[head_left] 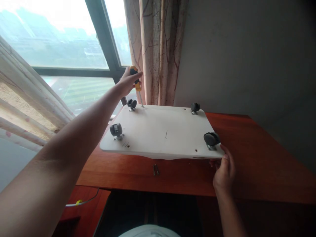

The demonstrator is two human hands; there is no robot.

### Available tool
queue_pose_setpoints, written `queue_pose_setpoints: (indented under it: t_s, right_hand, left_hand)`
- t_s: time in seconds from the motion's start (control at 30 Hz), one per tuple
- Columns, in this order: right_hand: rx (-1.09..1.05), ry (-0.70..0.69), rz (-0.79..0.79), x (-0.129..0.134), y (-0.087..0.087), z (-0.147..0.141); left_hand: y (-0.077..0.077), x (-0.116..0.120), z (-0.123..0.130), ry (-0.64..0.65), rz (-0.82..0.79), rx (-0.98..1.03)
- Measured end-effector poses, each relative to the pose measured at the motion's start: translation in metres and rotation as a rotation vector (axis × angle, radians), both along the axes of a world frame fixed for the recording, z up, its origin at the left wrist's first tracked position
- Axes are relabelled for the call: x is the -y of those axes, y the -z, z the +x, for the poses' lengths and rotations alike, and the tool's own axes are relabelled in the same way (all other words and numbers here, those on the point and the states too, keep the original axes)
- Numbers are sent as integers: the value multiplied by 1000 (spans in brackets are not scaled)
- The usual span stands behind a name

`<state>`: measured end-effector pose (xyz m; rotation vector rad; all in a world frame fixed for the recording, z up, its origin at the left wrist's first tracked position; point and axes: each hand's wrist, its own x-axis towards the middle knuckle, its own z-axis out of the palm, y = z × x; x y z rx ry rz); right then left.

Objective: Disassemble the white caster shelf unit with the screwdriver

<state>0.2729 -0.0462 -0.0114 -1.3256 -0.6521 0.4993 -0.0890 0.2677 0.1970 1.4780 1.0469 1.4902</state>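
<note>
A white board (pixel 158 128) with rounded corners lies with its casters upward, raised above the wooden table. My left hand (pixel 128 82) is closed round the yellow and black handle of a screwdriver (pixel 138 86), whose tip meets a hole near the board's far left edge. My right hand (pixel 224 168) grips the near right corner of the board, thumb at the edge, some fingers hidden beneath. Black casters stand at the corners: far left (pixel 132 104), near left (pixel 116 130), far right (pixel 195 108) and near right (pixel 211 139). Other dark holes show near the remaining corners.
Several screws (pixel 156 170) lie on the reddish-brown table (pixel 249 158) in front of the board. A patterned curtain (pixel 158 52) and a window (pixel 74 39) are behind on the left, a grey wall (pixel 234 59) on the right. A white cable (pixel 71 205) lies at lower left.
</note>
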Motion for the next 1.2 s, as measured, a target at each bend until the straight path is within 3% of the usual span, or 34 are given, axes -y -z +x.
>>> queue_pose_setpoints:
  t_s: [0.17,0.37,0.6,0.8,1.2]
  right_hand:
    - [-1,1,-11,0,-1,-1]
    - [5,6,-19,1,-1,-1]
    - [12,-1,-16,1,-1,-1]
    - [5,5,-10,0,1,0]
    - [13,1,-18,1,-3,-2]
  left_hand:
    - [-3,5,-4,135,-48,31]
    - [-5,12,2,165,6,-24]
    - [-11,16,5,193,-106,36]
    - [-10,20,4,237,-47,-5]
    - [-10,14,6,158,-58,5]
